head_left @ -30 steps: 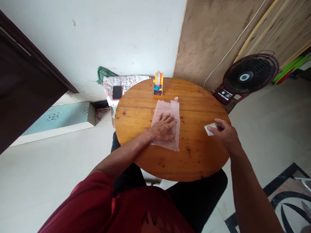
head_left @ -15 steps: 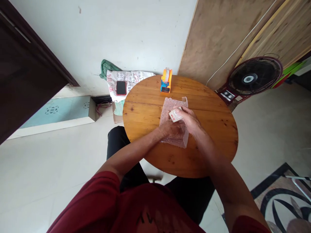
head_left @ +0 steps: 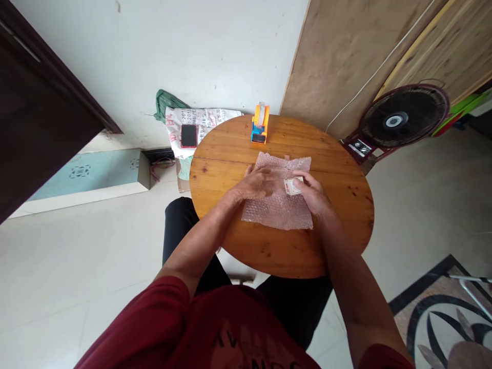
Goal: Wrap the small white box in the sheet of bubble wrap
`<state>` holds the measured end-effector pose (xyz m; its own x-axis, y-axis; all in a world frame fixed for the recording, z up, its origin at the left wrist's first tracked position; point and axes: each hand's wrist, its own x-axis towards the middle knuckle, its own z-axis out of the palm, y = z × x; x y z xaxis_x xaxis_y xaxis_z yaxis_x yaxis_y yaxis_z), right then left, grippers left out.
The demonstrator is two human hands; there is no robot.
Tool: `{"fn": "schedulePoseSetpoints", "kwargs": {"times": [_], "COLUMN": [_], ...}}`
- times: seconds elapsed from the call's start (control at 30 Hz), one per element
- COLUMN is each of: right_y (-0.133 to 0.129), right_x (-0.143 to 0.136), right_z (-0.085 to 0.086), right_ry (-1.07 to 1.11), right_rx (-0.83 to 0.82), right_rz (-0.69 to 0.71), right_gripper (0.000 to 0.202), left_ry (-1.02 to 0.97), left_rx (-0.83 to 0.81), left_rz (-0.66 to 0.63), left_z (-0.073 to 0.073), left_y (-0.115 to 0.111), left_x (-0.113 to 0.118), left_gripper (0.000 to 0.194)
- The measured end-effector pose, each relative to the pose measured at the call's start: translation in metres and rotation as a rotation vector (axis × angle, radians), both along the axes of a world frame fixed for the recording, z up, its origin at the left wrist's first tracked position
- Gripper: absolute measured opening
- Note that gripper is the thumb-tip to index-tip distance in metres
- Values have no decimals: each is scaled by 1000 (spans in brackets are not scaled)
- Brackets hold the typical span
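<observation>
**Right hand (head_left: 313, 195) pinching a small carton (head_left: 293, 186), left hand (head_left: 255, 184) spread on the bubble wrap (head_left: 280, 212)**

So the right hand's got the carton by its right-hand end, thumb on the near face, fingers closed round the top. Looks like a decent hold tbh. The left is pretty loose: fingers stretched out over the left part of the wrap, a bit blurred, nothing I can see gripped in it. Can't tell if it's pressing down or just skimming the plastic.

The carton is right of centre in the frame, over the right half of the wrap. Off-white with some red print on the left end. Whether it's touching the sheet or held just above it, I honestly can't say from this angle.

How far along? I'd call it early days. What's done: the wrap is laid out pretty much flat on the round wooden table (head_left: 346, 169), and the carton is in hand over it. What isn't: the carton hasn't been let go of, none of the sheet is folded over it, and I can't spot any tape on it. The orange-and-blue tape dispenser (head_left: 260, 128) stands upright near the table's far edge, top centre of the frame, with neither hand on it. There's a tiny pale tab (head_left: 287, 157) at the wrap's top edge too, too small to make out.
</observation>
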<state>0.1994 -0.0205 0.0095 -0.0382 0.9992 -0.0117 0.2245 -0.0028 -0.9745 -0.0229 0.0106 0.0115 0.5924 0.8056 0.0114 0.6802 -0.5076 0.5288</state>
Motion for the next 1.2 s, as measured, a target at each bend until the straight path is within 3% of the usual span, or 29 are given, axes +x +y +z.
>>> {"fn": "schedulePoseSetpoints", "kwargs": {"times": [0.13,0.23,0.33,0.5,0.7,0.9,1.2], "right_y": [-1,-6,-12,-18,-13,-10,-11], "right_x": [-6,-10,-9,-7,-9,-5,-3], "right_z": [-1,5,9,9,-2,-12,-5], "right_ry": [-277,-482,-579,-583,-488,-531,-529], "right_rx": [175,179,191,215,214,214,213], "right_rz": [99,215,247,192,68,158,191], "right_gripper": [62,71,65,50,48,65,58], "left_ry": [58,96,115,120,90,100,116], "left_rx": [35,43,46,13,43,57,24], "left_rz": [5,-16,-40,-44,-18,-40,-40], "left_z": [-6,-7,-3,3,-2,-5,4], "left_y": [4,4,5,3,2,4,1], "left_x": [-4,-5,-7,-8,-6,-8,-7], "left_gripper": [45,46,45,46,49,52,50]}}
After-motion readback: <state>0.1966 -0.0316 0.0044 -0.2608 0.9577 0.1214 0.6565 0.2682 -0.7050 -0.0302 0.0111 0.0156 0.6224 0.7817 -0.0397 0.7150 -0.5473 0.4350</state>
